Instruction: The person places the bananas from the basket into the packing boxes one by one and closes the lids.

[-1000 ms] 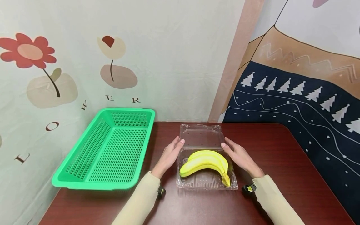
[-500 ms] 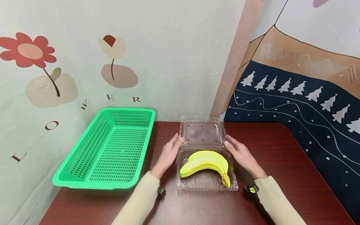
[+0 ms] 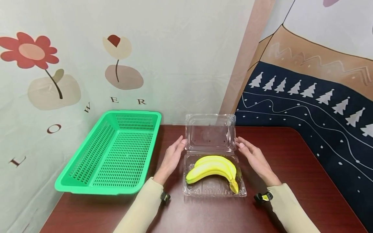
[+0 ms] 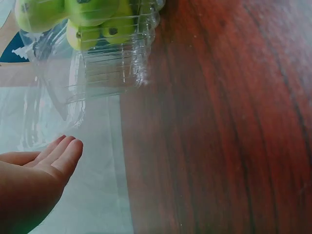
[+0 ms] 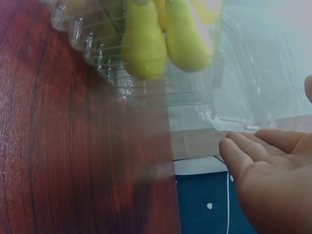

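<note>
A clear plastic clamshell box (image 3: 201,190) lies on the table with a bunch of yellow bananas (image 3: 212,166) in its base. Its hinged lid (image 3: 210,131) stands raised at the back. My left hand (image 3: 170,157) is at the lid's left edge, fingers extended; the left wrist view shows their tips right at the clear plastic. On the opposite side, my right hand (image 3: 256,159) has its extended fingers at the lid's right edge, the thumb apart from them in the right wrist view. From below, greenish banana tips (image 4: 92,22) show through the base.
A green slotted plastic basket (image 3: 107,191) stands to the left on the dark red wooden table (image 3: 209,216). Behind the table hangs a pale printed cloth (image 3: 180,64), with a dark blue tree-patterned one (image 3: 291,103) to the right.
The lid has swung up from lying back on the table to a raised, steeper tilt. Both hands have moved slightly farther away and outward with its edges. The bananas and basket stay put.
</note>
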Available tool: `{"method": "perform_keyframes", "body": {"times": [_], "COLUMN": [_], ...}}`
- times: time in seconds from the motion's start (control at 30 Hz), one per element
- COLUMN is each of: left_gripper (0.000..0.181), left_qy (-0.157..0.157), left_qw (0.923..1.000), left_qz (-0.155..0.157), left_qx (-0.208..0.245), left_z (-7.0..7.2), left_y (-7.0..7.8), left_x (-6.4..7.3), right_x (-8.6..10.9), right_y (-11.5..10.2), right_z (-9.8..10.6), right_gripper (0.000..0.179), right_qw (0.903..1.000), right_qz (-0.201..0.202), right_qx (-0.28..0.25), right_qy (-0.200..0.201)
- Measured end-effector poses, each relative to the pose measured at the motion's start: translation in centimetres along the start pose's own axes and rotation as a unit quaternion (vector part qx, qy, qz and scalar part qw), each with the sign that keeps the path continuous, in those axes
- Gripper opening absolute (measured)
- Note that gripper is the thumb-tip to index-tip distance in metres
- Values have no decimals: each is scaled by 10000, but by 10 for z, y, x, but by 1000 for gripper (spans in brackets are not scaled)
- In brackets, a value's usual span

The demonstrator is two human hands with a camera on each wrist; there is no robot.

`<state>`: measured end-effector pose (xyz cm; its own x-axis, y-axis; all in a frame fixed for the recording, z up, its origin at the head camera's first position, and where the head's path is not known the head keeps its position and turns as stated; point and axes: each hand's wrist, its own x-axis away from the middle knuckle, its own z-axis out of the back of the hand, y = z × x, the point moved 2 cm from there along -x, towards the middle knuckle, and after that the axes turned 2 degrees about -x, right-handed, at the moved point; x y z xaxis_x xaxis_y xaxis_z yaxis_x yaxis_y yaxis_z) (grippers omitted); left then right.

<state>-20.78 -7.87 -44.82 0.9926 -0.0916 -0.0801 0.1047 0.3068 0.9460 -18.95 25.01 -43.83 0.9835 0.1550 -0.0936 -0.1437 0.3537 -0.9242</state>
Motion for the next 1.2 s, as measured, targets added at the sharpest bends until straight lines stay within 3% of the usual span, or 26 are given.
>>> {"method": "perform_keyframes", "body": {"times": [0.13,0.4,0.77,1.2], "left_gripper": [61,53,50,50], "left_qy": [-27,-24,44,69], "left_qw": [9995,9936,9945,9918], "left_qz": [-225,-617,-710,-1104], "left_qx": [217,947,775,644], "left_z": [0,0,0,7], "left_y": [1,0,5,12], "left_x": [2,7,16,30], "right_x": [2,8,15,21], "right_y": [-1,-4,-5,-6], "right_z": [1,2,6,6], "right_gripper": [56,57,54,50], "right_qw": [9992,9988,9989,9979], "right_qz": [157,215,366,518], "right_qx": [-378,-444,-280,-347], "right_qy": [-30,-58,-126,-166]}}
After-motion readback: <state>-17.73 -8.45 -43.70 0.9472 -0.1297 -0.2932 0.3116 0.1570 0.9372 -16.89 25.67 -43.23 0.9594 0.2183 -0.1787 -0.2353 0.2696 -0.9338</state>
